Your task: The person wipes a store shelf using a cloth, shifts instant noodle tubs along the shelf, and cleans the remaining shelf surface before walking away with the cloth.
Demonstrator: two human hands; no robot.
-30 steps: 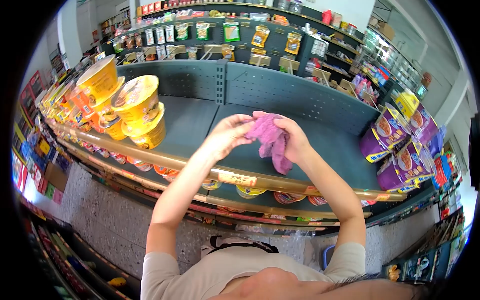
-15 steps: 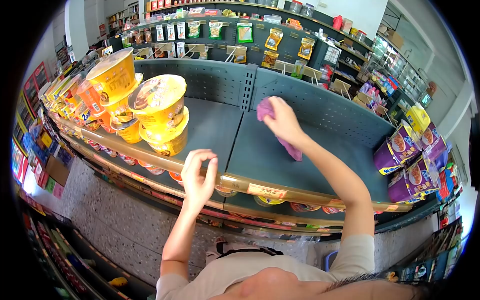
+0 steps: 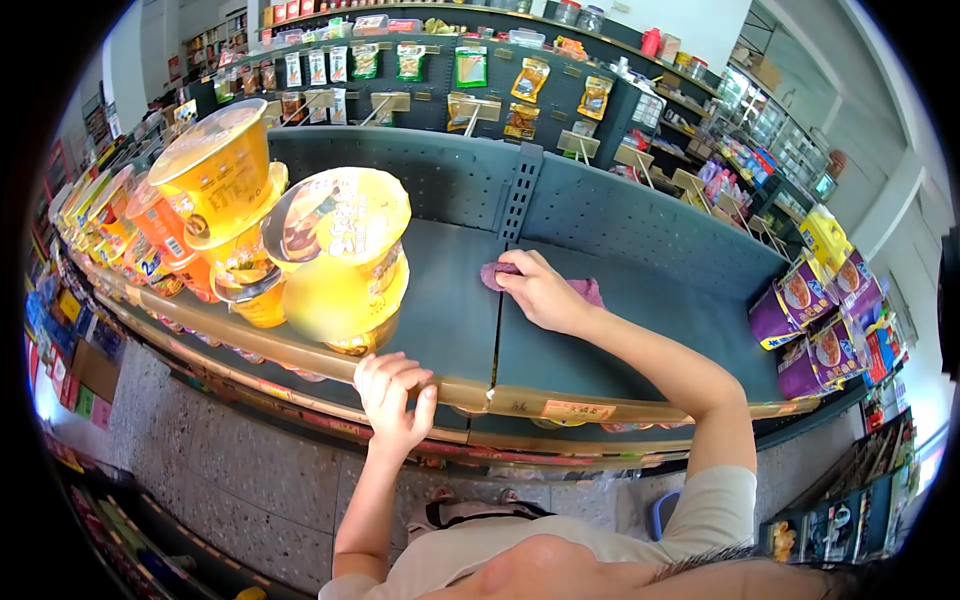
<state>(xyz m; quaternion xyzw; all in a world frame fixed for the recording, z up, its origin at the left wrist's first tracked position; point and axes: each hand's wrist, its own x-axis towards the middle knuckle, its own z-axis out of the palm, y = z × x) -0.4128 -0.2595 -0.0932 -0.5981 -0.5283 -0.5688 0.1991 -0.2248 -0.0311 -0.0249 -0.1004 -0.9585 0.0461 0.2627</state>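
Note:
My right hand [image 3: 548, 293] is closed on a purple cloth [image 3: 586, 291] and presses it on the grey shelf [image 3: 640, 345], just right of the seam between two shelf panels. Part of the cloth shows beyond my fingers, and the rest trails behind the hand. My left hand [image 3: 393, 400] has its fingers curled over the brown front rail [image 3: 465, 392] of the shelf, with the thumb in front. Close beyond it stand stacked yellow instant noodle bowls [image 3: 345, 250], one on top of another.
More yellow noodle bowls [image 3: 215, 175] and orange cups [image 3: 165, 230] line the shelf's left side. Purple noodle bowls [image 3: 800, 300] are stacked at the right end. A perforated back panel [image 3: 640, 215] closes the rear. Hanging snack packets [image 3: 530, 80] are behind it.
My right hand has drawn the cloth nearer and slightly left across the shelf. My left hand has come down from in front of the shelf onto its front rail. The view has shifted slightly.

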